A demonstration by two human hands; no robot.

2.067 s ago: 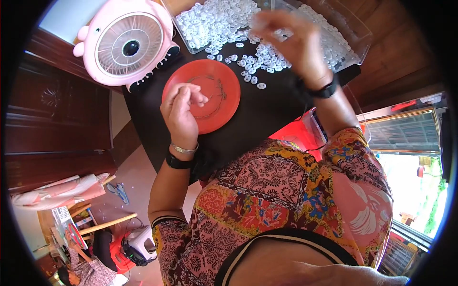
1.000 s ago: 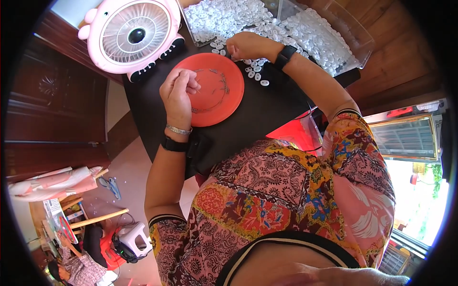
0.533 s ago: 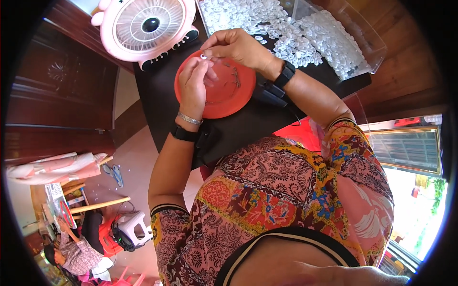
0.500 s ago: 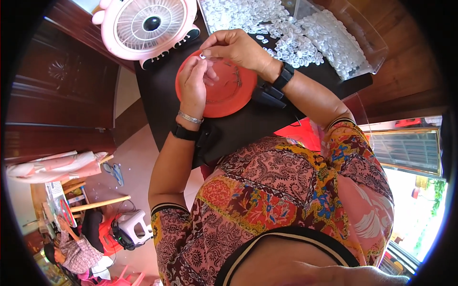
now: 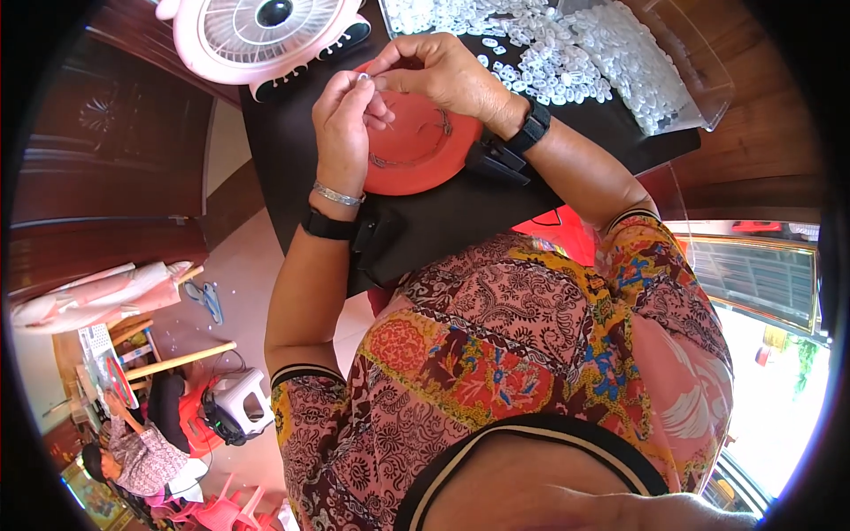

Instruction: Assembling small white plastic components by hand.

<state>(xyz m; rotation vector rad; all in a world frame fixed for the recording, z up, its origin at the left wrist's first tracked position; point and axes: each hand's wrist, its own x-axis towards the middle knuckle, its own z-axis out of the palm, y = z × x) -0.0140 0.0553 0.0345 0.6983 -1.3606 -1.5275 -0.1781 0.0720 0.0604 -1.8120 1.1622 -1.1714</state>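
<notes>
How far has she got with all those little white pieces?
Done: a short thin strand already lies on the round red plastic lid. In hand: the left hand and right hand pinch one small translucent white bead together above the lid. Left: most of it, judging by the big heap of white beads waiting on the black table.

Bare black table (image 5: 460,217) lies open below the red plate (image 5: 416,155); pink fan (image 5: 266,35) blocks beyond.

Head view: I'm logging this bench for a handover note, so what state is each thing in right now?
Left hand: raised over the plate, pinching a small clear piece.
Right hand: fingertips meeting the left hand's.
Red plate: flat on the dark table, thin chain inside.
Clear beads: spread loose.
Pink fan: facing up.
</notes>
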